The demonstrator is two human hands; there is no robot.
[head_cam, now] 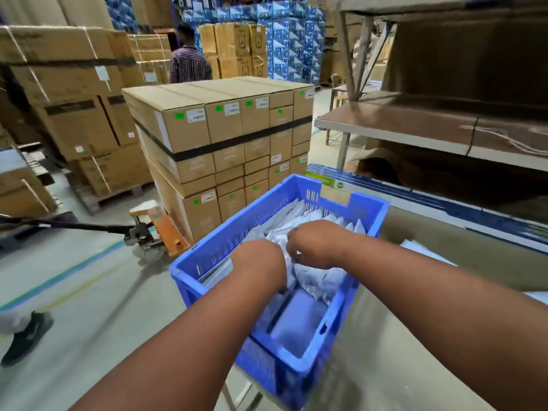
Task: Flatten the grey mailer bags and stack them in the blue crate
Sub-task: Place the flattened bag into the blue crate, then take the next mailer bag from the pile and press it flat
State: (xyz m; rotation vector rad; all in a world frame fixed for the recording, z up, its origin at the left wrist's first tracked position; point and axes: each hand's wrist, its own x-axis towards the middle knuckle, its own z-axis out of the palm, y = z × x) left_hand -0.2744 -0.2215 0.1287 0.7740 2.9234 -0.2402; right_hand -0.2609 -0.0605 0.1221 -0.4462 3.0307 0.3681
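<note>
Both hands down inside the crate (302, 360), which sits on the table (415, 351). Left hand (258, 262) has fingers buried among the bags (320, 277), so its grip can't be told. Right hand (314, 243) curls over the pile just beside it, seemingly pinching a bag edge. Bags lie under and beyond both grips, bare crate floor nearer the person. More bags (424, 250) lie right of the crate. To do it well, probably: press palms flat, push air out, square the edges, keep the stack level.
</note>
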